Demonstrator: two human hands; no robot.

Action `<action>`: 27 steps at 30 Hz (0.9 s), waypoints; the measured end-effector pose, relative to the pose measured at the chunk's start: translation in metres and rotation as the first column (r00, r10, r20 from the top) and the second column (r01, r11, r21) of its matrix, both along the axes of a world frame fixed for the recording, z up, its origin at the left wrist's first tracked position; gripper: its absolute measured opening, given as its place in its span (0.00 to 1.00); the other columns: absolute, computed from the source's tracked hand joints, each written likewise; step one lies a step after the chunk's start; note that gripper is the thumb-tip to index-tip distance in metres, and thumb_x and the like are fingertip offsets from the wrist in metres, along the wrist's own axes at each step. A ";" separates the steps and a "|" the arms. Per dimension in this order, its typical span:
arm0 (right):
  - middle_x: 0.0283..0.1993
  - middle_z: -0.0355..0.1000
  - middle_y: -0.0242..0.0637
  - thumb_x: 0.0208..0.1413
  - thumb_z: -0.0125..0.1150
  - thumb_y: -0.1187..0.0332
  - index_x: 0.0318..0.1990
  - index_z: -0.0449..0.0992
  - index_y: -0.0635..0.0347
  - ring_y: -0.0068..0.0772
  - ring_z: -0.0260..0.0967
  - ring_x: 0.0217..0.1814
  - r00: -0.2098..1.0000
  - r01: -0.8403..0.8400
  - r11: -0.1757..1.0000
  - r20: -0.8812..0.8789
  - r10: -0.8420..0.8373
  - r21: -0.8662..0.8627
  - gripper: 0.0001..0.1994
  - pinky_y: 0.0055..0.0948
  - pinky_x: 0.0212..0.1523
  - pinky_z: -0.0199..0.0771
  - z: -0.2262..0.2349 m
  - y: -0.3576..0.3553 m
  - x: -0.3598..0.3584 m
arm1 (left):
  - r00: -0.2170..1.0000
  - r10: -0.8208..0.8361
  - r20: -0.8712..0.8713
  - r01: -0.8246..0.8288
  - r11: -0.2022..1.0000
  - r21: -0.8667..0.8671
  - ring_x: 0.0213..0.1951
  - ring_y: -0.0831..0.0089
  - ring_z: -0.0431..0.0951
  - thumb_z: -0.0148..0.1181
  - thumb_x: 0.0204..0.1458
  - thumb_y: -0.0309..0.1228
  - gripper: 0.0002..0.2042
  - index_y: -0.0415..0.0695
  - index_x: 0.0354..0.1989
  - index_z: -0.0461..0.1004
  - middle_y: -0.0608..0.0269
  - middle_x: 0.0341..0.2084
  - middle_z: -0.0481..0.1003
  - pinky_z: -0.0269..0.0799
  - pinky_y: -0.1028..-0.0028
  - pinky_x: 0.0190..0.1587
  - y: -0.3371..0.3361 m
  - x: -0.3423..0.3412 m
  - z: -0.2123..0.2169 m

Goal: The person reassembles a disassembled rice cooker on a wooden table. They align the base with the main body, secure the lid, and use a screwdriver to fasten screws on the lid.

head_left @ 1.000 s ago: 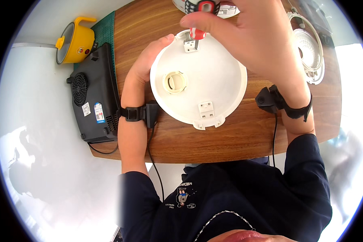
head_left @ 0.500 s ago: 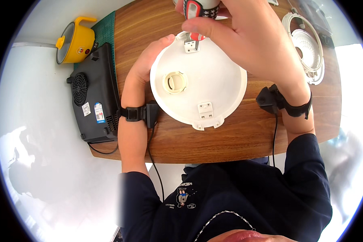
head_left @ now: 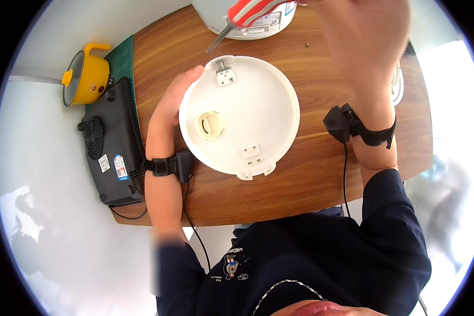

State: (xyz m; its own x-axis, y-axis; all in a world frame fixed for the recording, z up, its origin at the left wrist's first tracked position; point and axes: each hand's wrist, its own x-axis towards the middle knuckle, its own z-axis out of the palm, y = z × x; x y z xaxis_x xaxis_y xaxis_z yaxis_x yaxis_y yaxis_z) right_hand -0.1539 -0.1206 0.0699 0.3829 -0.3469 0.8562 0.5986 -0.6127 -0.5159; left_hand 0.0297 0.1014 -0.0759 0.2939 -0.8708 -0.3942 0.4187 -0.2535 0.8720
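My left hand (head_left: 175,97) grips the left rim of a round white plastic lid (head_left: 253,105), which shows its inner side. Near the lid's far edge is a small white bracket with a metal piece (head_left: 225,76). A matching white bracket (head_left: 252,154) sits by the near edge, and a cream ring-shaped fitting (head_left: 210,125) at the left. Raised above the far right of the table, my right hand (head_left: 368,39), blurred, holds a screwdriver (head_left: 252,11) by its red and white handle. The screwdriver's tip is apart from the lid, pointing down and left.
Beyond the lid stands a white appliance body (head_left: 247,32). A tiny part, perhaps a screw (head_left: 307,45), lies on the wooden table (head_left: 279,189). At left are a black appliance base (head_left: 116,152), a yellow pot (head_left: 89,76) and a green mat (head_left: 120,60). Pale round parts (head_left: 398,87) lie at right.
My right hand has lifted the screwdriver off the lid's far bracket and tilted it. The lid sits a little further left and nearer in view, still in my left hand.
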 end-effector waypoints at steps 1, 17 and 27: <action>0.31 0.73 0.31 0.60 0.72 0.63 0.48 0.70 0.64 0.16 0.72 0.28 0.994 0.110 0.994 0.004 -0.110 -0.021 0.18 0.15 0.29 0.73 0.005 -0.010 -0.007 | 1.000 -0.012 0.003 0.012 1.000 -0.009 0.42 0.74 0.83 0.51 0.68 0.48 0.24 0.36 0.54 0.78 0.56 0.45 0.83 0.80 0.71 0.45 -0.003 0.002 0.000; 0.34 0.72 0.41 0.68 0.54 0.51 0.66 0.60 0.67 0.33 0.77 0.29 0.643 -0.247 0.558 -0.296 0.706 0.793 0.30 0.25 0.28 0.75 -0.053 0.004 -0.115 | 0.998 -0.067 0.003 0.067 0.998 -0.017 0.42 0.75 0.82 0.53 0.68 0.49 0.25 0.36 0.52 0.79 0.58 0.43 0.83 0.79 0.72 0.47 -0.001 0.003 0.011; 0.25 0.70 0.34 0.76 0.43 0.61 0.60 0.65 0.63 0.26 0.72 0.25 0.339 0.032 0.984 -0.928 0.152 0.173 0.16 0.28 0.30 0.70 -0.069 -0.008 -0.107 | 1.000 0.022 -0.004 -0.022 0.998 -0.051 0.41 0.75 0.83 0.53 0.68 0.49 0.25 0.35 0.52 0.80 0.58 0.43 0.83 0.80 0.72 0.45 0.005 0.003 0.010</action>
State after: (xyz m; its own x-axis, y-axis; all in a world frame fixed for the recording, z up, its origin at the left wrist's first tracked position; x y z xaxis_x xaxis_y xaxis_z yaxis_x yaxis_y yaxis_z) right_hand -0.2607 -0.1289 0.0008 0.9237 -0.3590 -0.1337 -0.3017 -0.4667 -0.8314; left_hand 0.0324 0.1062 -0.0659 0.3123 -0.8831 -0.3501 0.4266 -0.1989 0.8823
